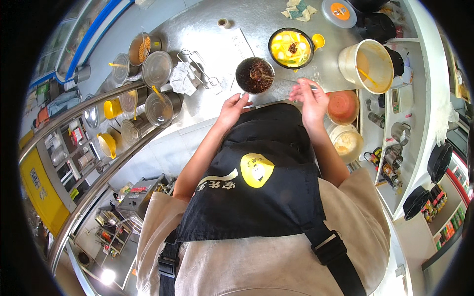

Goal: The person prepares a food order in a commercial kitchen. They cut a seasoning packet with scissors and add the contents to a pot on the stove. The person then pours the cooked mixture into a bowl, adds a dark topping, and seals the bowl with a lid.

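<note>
A round metal pot (pixel 241 84) of dark chili sauce sits near the counter's front edge. At its near left rim my left hand (pixel 232 110) has its thumb and fingers closed on the pot; the exact hold is partly hidden. My right hand (pixel 309 97) holds the thin metal handle of a spoon (pixel 256 73), whose bowl lies in the sauce. Just beyond, a black-rimmed bowl (pixel 291 48) holds yellow soup with pale pieces and a dark dab of sauce in the middle. A yellow ladle (pixel 318 40) rests against the bowl's right side.
A paper slip (pixel 242 43) and a small roll (pixel 223 23) lie on the steel counter (pixel 207 31). Crumpled paper (pixel 184 78) and lidded metal pots (pixel 157 69) stand left. A tall white bucket (pixel 348 61) with a yellow utensil is right. A cloth (pixel 299 10) lies at the back.
</note>
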A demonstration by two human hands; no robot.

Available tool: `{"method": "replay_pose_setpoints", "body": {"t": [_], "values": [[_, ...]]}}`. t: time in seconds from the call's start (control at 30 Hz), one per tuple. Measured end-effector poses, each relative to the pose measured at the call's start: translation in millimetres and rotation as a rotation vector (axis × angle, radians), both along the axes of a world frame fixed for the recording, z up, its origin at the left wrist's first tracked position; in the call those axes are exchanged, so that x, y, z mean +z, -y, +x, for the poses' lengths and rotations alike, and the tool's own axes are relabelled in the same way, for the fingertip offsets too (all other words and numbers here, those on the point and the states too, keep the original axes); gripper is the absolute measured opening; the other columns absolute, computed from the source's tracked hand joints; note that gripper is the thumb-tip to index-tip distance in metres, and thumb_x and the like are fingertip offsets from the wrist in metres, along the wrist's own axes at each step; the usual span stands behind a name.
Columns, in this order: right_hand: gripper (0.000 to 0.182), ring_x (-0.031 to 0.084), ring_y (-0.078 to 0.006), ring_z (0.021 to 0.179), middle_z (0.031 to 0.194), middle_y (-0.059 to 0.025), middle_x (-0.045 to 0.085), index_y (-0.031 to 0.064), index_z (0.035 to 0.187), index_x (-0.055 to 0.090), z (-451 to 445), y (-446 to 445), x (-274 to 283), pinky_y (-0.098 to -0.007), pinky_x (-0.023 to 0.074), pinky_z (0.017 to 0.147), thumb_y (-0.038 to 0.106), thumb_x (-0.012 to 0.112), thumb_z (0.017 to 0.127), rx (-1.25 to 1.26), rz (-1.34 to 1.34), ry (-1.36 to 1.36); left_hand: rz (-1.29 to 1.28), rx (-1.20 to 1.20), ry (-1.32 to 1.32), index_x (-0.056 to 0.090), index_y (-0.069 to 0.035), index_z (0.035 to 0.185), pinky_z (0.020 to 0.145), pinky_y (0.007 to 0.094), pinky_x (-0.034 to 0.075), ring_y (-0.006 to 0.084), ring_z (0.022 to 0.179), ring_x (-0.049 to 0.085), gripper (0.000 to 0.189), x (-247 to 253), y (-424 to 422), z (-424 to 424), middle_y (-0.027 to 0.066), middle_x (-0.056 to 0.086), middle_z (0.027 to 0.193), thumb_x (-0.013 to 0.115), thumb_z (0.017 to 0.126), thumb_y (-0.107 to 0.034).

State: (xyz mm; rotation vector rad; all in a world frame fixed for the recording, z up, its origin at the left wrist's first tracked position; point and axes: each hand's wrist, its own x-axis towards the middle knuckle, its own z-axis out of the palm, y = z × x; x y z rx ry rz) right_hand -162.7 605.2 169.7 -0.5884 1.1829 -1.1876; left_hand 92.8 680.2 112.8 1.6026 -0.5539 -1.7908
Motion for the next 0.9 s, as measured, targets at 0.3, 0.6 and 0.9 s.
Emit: {"method": "replay_pose_setpoints", "body": {"t": [0.3, 0.6, 0.9], "values": [[0.022, 0.068, -0.017, 0.073, 0.091, -0.0126, 0.069, -0.007, 0.113, 0.068, -55, 65, -71, -0.0303, 0.059, 0.063, 0.012, 0.063, 0.102, -0.052, -0.037, -0.294, 0.033, 0.145, 0.044, 0.063, -0.003, 0.101, 0.09, 0.034, 0.057, 0.021, 0.111, 0.07, 0.028, 10, -43, 8, 0.0073, 0.069, 0.109, 0.061, 0.106, -0.03], [0.015, 0.071, -0.0245, 0.083, 0.099, -0.012, 0.072, 0.0026, 0.108, 0.074, -65, 60, -85, -0.0329, 0.0574, 0.074, 0.006, 0.065, 0.097, 0.324, -0.568, -0.922, 0.061, 0.283, 0.078, 0.061, -0.001, 0.13, 0.094, 0.0361, 0.056, 0.0243, 0.118, 0.067, 0.036, 14, -119, 31, 0.0104, 0.068, 0.126, 0.055, 0.109, -0.029], [0.016, 0.072, -0.0294, 0.092, 0.106, -0.0125, 0.073, 0.0067, 0.108, 0.074, -53, 61, -80, -0.0356, 0.0572, 0.081, 0.008, 0.066, 0.095, 0.251, -0.71, -1.068, 0.102, 0.376, 0.11, 0.06, 0.002, 0.128, 0.092, 0.0379, 0.057, 0.0277, 0.116, 0.068, 0.041, -26, -174, 73, 0.014, 0.065, 0.129, 0.057, 0.108, -0.033]]}}
